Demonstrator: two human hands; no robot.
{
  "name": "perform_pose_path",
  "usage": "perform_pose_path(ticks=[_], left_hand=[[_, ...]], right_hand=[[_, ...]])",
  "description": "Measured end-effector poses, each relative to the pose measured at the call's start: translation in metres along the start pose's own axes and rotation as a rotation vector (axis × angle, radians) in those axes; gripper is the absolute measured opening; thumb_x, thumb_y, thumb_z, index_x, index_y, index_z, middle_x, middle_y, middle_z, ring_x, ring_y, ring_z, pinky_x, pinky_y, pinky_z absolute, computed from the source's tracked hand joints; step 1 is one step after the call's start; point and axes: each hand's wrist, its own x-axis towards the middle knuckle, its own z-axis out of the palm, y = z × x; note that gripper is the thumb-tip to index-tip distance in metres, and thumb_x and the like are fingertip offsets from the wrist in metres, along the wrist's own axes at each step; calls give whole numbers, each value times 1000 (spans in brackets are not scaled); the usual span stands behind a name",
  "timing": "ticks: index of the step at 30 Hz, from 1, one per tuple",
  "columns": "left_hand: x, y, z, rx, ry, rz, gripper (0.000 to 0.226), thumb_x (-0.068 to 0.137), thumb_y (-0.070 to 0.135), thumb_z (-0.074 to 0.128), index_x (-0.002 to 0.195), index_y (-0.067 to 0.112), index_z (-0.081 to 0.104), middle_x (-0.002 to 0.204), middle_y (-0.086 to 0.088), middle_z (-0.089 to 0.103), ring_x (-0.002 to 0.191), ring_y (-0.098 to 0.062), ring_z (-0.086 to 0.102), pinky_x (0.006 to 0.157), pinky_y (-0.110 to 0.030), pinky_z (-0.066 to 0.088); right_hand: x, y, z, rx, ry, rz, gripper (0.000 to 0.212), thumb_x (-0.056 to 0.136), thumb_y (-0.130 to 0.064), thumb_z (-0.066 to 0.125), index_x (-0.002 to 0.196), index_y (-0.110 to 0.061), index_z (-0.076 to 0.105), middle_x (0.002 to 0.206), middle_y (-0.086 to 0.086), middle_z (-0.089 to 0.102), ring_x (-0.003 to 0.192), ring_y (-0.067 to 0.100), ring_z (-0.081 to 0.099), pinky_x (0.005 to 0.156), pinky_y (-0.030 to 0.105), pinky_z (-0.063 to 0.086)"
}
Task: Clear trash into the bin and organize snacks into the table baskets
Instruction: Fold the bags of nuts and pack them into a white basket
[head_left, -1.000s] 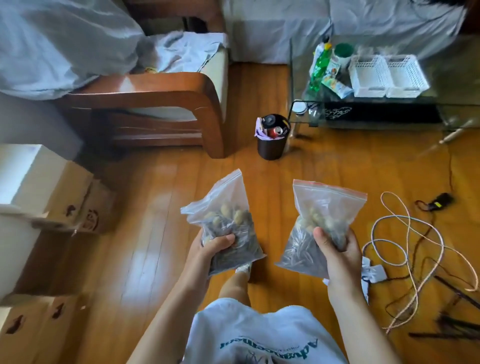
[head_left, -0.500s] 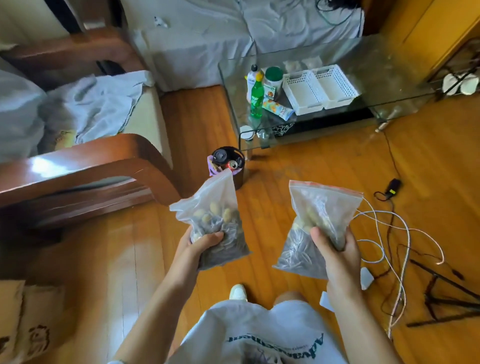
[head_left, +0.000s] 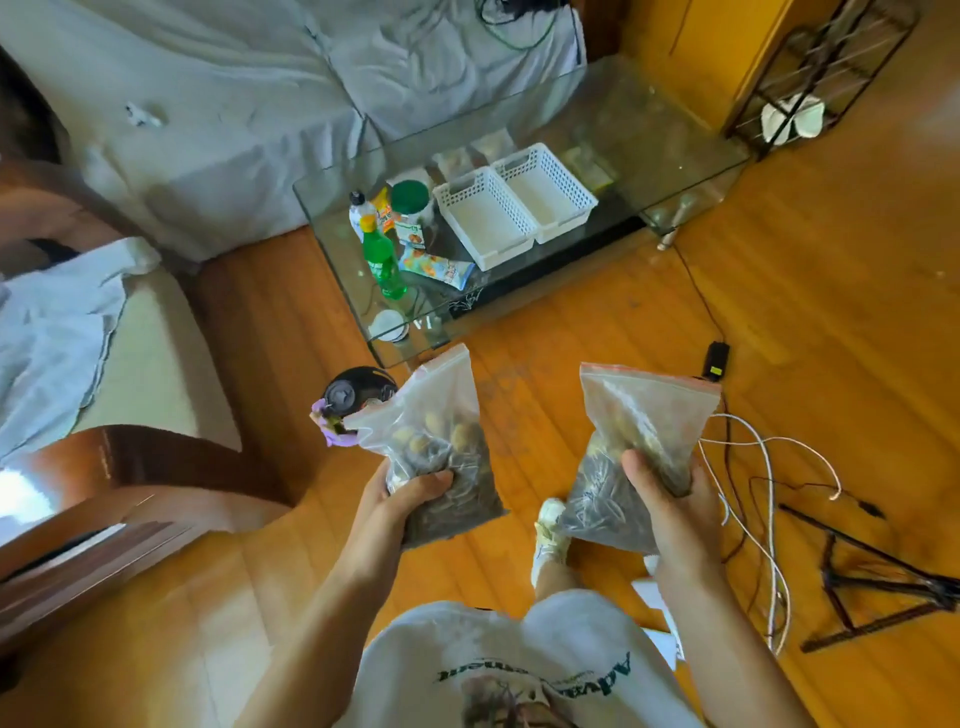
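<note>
Clear plastic is what we are noting first in the head view: two zip bags of mixed snacks, one in each hand, at the lower centre of the frame. Our left hand (head_left: 410, 499) is gripping the left bag (head_left: 436, 447) with thumb and fingers curled round its lower half; our right hand (head_left: 670, 514) is gripping the right bag (head_left: 634, 457) likewise.

Compared with a second ago, the glass table (head_left: 675, 130) is sitting larger and nearer the centre of the frame, and the black bin (head_left: 358, 392) is now lying just behind the left bag instead of well above it. We are judging that we are walking toward the table with both bags.

Both white baskets (head_left: 511, 202) are standing side by side on the table, upper centre, with nothing visible inside them. We are reading the bags as snacks bound for those baskets, not for the bin.
</note>
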Motion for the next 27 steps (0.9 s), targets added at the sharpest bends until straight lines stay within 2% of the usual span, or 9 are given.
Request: perform_pose_path(ticks=[4,7,12,15,18,21,23,27], left_hand=[[61,38,59,-14,-38,21,40,58,31,71,97,26,66,84,0,72,74,-16,70,53,-28,53],[98,60,96,-24,-54,35,38,59,30,71,97,27,68,85,-2,73,76,-17,70,55,-27,53],[144,80,132,-16,-62,8,37,57,33,72,94,31,69,88,-2,74,81,-18,71,61,-26,54],[174,90,140,-20,-24,1,34,55,30,72,88,33,70,85,-1,74,78,-16,71,61,-27,55],[210,99,145,-33,18,-6,30,61,21,68,90,30,70,84,-1,74,77,-16,71,61,-28,55],[250,112,148,-55,31,-8,36,60,23,70,95,27,68,87,-3,74,78,-18,71,59,-29,55],[280,124,152,-74,44,-11,41,57,24,72,98,24,67,86,-3,73,76,-18,71,55,-29,54],[342,157,160,-99,58,-9,45,52,31,73,96,22,66,81,-5,73,71,-20,70,52,-32,53]], right_hand=[[71,-42,-14,6,-19,-23,49,50,-49,77,96,-40,64,100,-10,71,94,11,67,72,28,55],[115,-73,-22,20,-43,-49,41,54,-42,78,93,-41,66,92,-15,73,86,5,69,62,18,55],[174,-101,-24,27,-27,-27,43,55,-38,76,96,-36,63,97,-10,71,94,12,68,77,33,55],[208,-110,-19,13,-36,-33,43,54,-41,77,95,-37,64,94,-13,72,91,8,68,75,30,54],[243,-120,-10,10,-37,-35,42,53,-42,77,93,-37,64,93,-14,72,89,7,69,73,28,54],[283,-130,2,-8,-26,-38,45,54,-43,77,96,-36,64,99,-9,71,92,11,69,71,25,54],[314,-141,14,-26,-29,-46,49,51,-48,77,97,-38,64,98,-12,71,92,8,68,69,22,54],[379,-174,43,-47,-50,-60,51,51,-49,78,99,-40,62,102,-12,70,97,9,67,74,28,55]])
